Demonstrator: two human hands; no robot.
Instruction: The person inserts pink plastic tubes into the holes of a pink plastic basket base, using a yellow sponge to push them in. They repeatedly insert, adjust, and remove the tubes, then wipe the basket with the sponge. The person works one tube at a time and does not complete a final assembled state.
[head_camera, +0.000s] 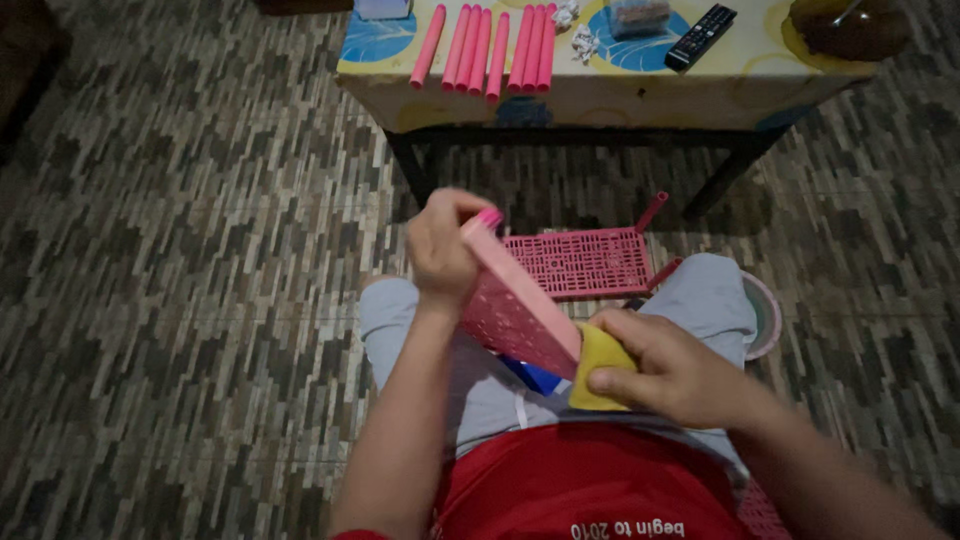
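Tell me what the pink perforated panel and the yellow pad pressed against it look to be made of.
Pink perforated panel: likely moulded plastic, matte, judging by its uniform colour and regular grid of holes. Yellow pad in the right hand: probably soft sponge or cloth, since it bends under the fingers; the dim light leaves that open. The left hand grips the panel's top.

The left hand (440, 250) is sitting just left of the frame's centre, fingers curled shut in a firm grasp, knuckles facing the camera. Its bare forearm is running down toward seven o'clock and leaving the frame at the bottom edge. The right hand (672, 368) is lying toward four o'clock from the left one, palm down, its fingers (612, 380) pinching closed and pointing toward nine o'clock. The right forearm is stretching off toward the corner at five o'clock.
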